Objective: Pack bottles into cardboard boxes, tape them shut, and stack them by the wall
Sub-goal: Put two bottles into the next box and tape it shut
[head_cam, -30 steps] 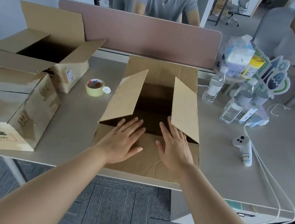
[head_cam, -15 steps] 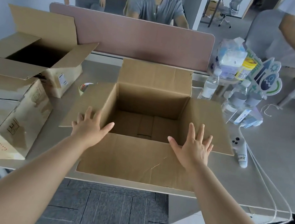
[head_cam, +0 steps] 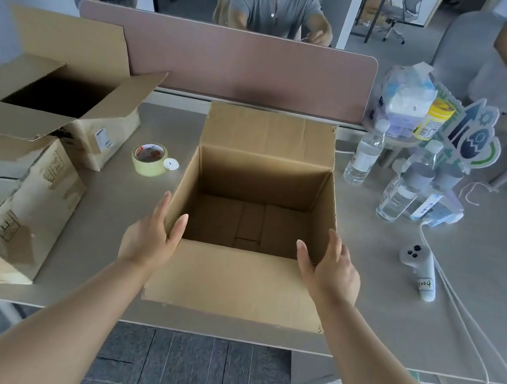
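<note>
Open brown cardboard box (head_cam: 236, 283): on grey table (head_cam: 392, 318).
Left hand (head_cam: 149, 236): grip pinches left wall.
Right hand (head_cam: 331, 271): grip pinches right wall.

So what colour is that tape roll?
The tape roll is pale yellow with red print inside its core; head view.

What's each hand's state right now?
Left hand: holds the left wall of the cardboard box, thumb inside.
Right hand: holds its right wall, thumb inside.
</note>
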`<state>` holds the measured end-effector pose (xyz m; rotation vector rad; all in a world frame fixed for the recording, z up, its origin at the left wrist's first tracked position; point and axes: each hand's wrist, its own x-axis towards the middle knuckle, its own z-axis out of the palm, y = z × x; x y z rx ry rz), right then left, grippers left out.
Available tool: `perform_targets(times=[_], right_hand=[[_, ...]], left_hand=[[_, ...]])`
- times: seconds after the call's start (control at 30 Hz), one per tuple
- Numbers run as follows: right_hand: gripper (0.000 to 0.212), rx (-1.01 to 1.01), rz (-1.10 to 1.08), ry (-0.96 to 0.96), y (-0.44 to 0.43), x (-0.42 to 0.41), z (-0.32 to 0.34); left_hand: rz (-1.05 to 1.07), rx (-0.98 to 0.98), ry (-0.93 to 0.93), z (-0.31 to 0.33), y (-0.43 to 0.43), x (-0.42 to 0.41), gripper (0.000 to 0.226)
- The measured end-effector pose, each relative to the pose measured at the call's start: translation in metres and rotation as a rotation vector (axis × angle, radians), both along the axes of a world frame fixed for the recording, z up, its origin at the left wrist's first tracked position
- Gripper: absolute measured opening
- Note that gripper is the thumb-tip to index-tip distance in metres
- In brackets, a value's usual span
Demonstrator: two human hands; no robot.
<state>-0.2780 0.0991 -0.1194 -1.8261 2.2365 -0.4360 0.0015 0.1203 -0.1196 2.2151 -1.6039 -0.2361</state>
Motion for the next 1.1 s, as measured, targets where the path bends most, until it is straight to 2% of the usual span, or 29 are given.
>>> perform_targets(times=[0.17,0.37,0.63,0.83,1.1], right_hand=[[0.076,-0.020,-0.010,-0.023,-0.004,-0.001,-0.002],[0.079,0.009,0.045,0.007,-0.005,-0.005,0.003],[0.088,0.112,0.032,0.062,-0.032,-0.011,0.021],[0.070,0.037,0.131,0.104,-0.057,0.002,0.034],[0.061,-0.022,0.234,0.057,-0.095,0.036,0.033]], left_hand=[[-0.002,-0.015,-0.013,-0.003,-0.002,0.001,0.052],[0.023,-0.010,0.019,0.003,0.003,0.003,0.059],[0.105,0.115,-0.040,0.026,-0.010,0.027,0.057],[0.118,0.153,-0.185,0.040,-0.038,0.027,0.048],[0.041,0.143,-0.147,0.043,-0.093,0.032,0.039]])
